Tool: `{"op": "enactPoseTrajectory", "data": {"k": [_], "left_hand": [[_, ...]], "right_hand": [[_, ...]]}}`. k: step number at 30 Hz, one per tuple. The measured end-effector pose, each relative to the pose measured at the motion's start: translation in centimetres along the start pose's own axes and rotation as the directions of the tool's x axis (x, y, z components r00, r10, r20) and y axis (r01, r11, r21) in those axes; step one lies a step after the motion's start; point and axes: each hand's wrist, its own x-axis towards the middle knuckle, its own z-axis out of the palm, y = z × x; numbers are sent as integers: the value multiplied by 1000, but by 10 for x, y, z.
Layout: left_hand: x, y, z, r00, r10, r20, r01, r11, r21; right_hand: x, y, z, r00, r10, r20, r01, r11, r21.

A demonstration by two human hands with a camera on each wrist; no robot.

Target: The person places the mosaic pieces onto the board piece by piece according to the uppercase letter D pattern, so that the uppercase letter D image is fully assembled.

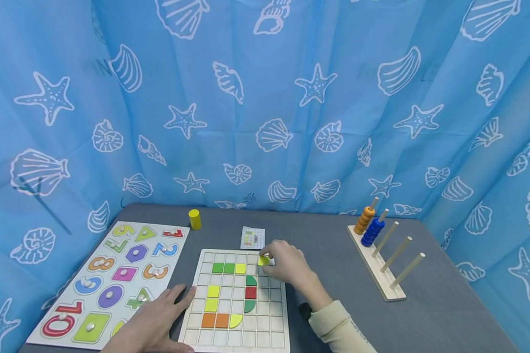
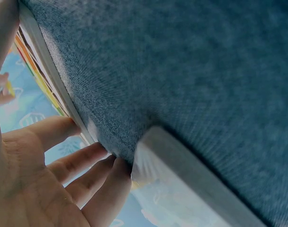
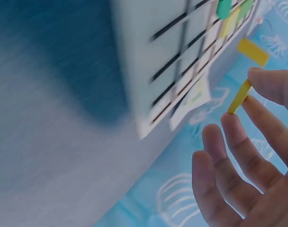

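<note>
A white grid board (image 1: pixel 269 328) lies on the grey table with green, yellow, red and orange tiles set in it. My right hand (image 1: pixel 287 264) hovers over the board's upper right part and pinches a thin yellow tile (image 1: pixel 263 260) between thumb and forefinger; the right wrist view shows the yellow tile (image 3: pixel 240 96) edge-on at the fingertips (image 3: pixel 267 82), beside the grid board (image 3: pixel 182 52). My left hand (image 1: pixel 156 321) lies flat with straight fingers between the grid board and the number puzzle, its fingers (image 2: pixel 82 161) touching the grid board's edge (image 2: pixel 49 71).
A number puzzle board (image 1: pixel 110 279) lies at the left. A yellow cylinder (image 1: pixel 195 218) and a small pattern card (image 1: pixel 252 238) sit behind the grid board. A peg rack (image 1: pixel 380 264) with orange and blue rings stands at the right. Blue curtain encloses the table.
</note>
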Motion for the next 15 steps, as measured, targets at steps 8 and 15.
{"op": "enactPoseTrajectory", "data": {"k": [8, 15], "left_hand": [[0, 0, 0, 1000, -7, 4, 7, 1000, 4], [1, 0, -1, 1000, -16, 13, 16, 1000, 9]], "right_hand": [[11, -28, 11, 995, -87, 42, 86, 996, 20], [15, -49, 27, 989, -135, 67, 137, 990, -23]]}}
